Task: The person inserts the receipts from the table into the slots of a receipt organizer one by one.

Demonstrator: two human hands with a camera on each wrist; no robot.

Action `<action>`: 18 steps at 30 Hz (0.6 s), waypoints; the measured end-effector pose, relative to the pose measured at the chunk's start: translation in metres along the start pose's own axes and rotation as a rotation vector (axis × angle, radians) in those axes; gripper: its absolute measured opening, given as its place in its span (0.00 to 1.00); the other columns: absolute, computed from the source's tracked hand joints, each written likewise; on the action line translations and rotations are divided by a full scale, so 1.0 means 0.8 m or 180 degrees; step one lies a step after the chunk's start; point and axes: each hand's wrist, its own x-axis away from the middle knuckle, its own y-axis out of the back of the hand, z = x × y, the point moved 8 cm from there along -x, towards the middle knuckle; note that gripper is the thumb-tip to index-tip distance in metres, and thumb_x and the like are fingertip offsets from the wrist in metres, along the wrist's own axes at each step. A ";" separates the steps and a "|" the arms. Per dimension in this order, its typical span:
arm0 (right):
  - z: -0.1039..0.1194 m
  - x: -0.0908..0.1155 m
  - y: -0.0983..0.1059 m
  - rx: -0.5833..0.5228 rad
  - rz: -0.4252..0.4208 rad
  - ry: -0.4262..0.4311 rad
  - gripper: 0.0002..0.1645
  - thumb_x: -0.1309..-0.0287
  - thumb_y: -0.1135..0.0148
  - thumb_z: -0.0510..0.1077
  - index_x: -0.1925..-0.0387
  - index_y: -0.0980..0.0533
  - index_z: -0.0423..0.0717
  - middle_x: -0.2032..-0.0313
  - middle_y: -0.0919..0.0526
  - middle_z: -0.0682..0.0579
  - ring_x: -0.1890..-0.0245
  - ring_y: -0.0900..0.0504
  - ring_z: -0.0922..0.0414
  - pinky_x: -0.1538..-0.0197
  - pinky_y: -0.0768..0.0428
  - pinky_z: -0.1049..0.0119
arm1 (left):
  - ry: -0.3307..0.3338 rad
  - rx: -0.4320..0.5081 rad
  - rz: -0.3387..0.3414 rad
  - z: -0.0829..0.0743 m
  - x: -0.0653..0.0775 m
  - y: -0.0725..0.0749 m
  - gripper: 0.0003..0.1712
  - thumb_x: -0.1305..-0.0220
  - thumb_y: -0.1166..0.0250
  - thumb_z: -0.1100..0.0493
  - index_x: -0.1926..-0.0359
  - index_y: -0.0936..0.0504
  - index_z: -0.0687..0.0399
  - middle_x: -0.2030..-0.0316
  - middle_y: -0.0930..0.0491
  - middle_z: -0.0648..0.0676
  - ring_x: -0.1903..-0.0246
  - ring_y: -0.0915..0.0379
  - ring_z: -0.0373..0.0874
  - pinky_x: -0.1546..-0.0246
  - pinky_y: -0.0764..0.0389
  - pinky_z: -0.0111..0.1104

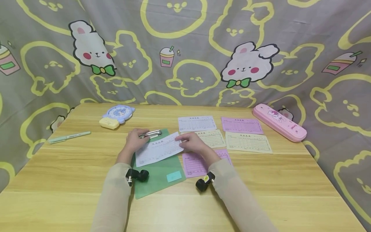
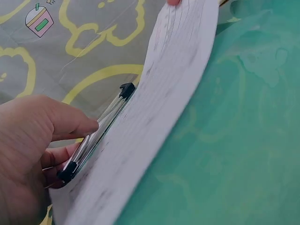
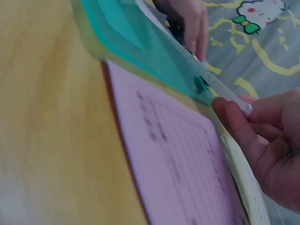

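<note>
A green translucent clipboard [image 1: 159, 178] lies on the table, a metal clip [image 1: 150, 134] at its far edge. My left hand [image 1: 134, 141] grips that clip, thumb on top and fingers below, as the left wrist view shows. Over the board stretches a white printed form [image 1: 157, 149], its left end beside the clip. Between thumb and fingers my right hand [image 1: 192, 141] pinches the form's right end, raised off the board in the right wrist view [image 3: 267, 136]. Whether the clip presses on the paper I cannot tell. Below my right wrist lies a pink form [image 3: 164, 145].
Behind my right hand lie more forms: white [image 1: 197, 123], yellow [image 1: 213, 138], pink [image 1: 242, 125] and yellow [image 1: 248, 142]. A pink pencil case [image 1: 279, 123] sits at the far right. To the left are a green pen [image 1: 69, 137], a blue clock-like object [image 1: 120, 112] and a small yellow block [image 1: 109, 123].
</note>
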 end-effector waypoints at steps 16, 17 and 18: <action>0.007 -0.012 -0.029 0.0138 -0.0102 -0.0080 0.20 0.54 0.44 0.30 0.56 0.24 0.44 0.47 0.32 0.44 0.54 0.29 0.54 0.61 0.27 0.70 | -0.0189 -0.0660 -0.0045 -0.013 -0.001 -0.003 0.21 0.47 0.40 0.54 0.52 0.24 0.57 0.58 0.30 0.61 0.58 0.38 0.56 0.59 0.43 0.47; 0.006 -0.013 -0.030 0.0163 -0.0109 -0.0088 0.20 0.54 0.44 0.30 0.56 0.24 0.45 0.47 0.32 0.45 0.53 0.29 0.54 0.60 0.27 0.70 | -0.0206 -0.0755 -0.0056 -0.014 -0.002 -0.003 0.21 0.47 0.40 0.54 0.52 0.24 0.56 0.59 0.29 0.60 0.58 0.38 0.56 0.59 0.42 0.47; 0.006 -0.013 -0.030 0.0174 -0.0114 -0.0100 0.20 0.54 0.44 0.30 0.56 0.24 0.45 0.47 0.32 0.45 0.53 0.29 0.54 0.60 0.28 0.70 | -0.0228 -0.0851 -0.0053 -0.016 -0.002 -0.003 0.21 0.47 0.40 0.54 0.52 0.24 0.57 0.59 0.29 0.60 0.58 0.37 0.56 0.59 0.42 0.48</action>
